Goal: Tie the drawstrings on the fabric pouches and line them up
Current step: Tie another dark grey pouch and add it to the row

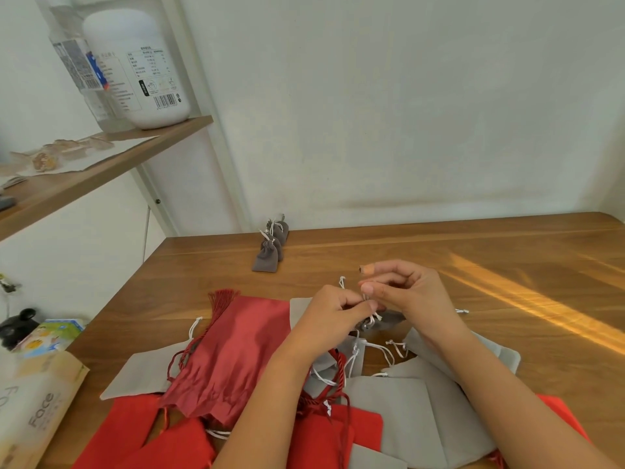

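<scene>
My left hand (333, 311) and my right hand (411, 294) meet over a small grey pouch (380, 322) on the wooden table (439, 252). Both pinch its white drawstring (367, 301); a loose end sticks up at the left. The pouch is mostly hidden under my hands. At the back of the table three tied grey pouches (269, 257) stand in a row toward the wall. Below my hands lies a heap of untied pouches: a dark red one with a tassel cord (233, 353), bright red ones (135, 431), and larger grey ones (416, 411).
A tissue pack printed "Face" (37, 411) and a small colourful box (50, 335) lie at the table's left edge. A wooden shelf (101, 170) at upper left carries a white bottle (138, 66). The white wall stands right behind the table.
</scene>
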`<state>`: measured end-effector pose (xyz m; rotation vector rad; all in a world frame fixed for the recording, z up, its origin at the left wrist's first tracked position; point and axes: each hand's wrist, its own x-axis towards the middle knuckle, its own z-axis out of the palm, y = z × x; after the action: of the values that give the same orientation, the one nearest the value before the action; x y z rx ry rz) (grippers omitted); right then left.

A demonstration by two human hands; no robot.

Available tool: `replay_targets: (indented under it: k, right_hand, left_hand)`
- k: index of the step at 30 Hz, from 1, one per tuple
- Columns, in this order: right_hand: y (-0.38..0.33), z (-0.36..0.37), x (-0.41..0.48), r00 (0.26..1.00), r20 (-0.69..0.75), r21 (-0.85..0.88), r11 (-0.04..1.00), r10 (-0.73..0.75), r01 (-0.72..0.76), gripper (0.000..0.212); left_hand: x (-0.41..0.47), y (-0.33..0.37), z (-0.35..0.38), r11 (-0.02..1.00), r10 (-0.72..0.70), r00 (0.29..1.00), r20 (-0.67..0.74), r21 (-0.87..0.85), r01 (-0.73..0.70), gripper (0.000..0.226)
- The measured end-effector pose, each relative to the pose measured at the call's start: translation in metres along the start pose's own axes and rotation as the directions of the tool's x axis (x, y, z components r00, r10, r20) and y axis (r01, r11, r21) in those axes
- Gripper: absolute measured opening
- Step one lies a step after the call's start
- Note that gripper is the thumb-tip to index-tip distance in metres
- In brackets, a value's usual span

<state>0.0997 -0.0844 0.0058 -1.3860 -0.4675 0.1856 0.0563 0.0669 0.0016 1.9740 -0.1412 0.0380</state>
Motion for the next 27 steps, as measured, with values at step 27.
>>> replay_targets:
  k: [27]
  right_hand:
    - [0.022,-0.002,0.006,0.820,0.250,-0.737,0.448,-0.514,0.506,0.026]
  left_hand:
    - [0.003,0.005,-0.013,0.780,-0.331,0.943,-0.024,-0.570,0.259,0.017]
